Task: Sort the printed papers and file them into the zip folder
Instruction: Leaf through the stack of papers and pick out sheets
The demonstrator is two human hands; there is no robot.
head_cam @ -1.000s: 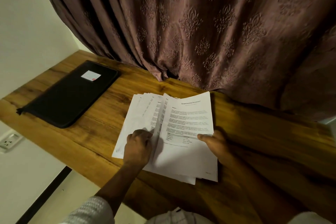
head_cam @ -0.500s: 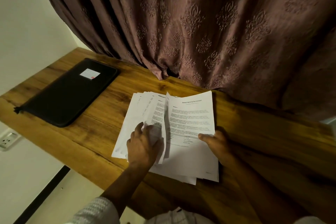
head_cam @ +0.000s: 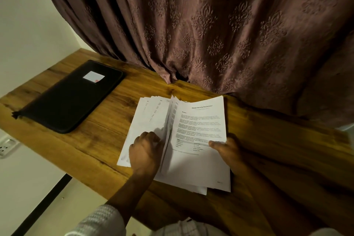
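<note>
A fanned stack of printed papers (head_cam: 193, 130) lies on the wooden table (head_cam: 99, 134), a titled text page on top at the right. My left hand (head_cam: 145, 151) rests on the left sheets with its fingers curled, fingertips at the lifted left edges of the upper pages. My right hand (head_cam: 228, 149) grips the right edge of the stack, thumb pressed on the top page. The black zip folder (head_cam: 70, 97) with a white label lies closed at the table's left, away from both hands.
A brown patterned curtain (head_cam: 210, 30) hangs along the table's back edge, right behind the papers. A white wall socket (head_cam: 6, 145) sits below the table's left end. The near table edge runs under my forearms.
My left hand has turned a page over to the right pile and dropped back onto the left sheets. The right hand keeps its grip in place.
</note>
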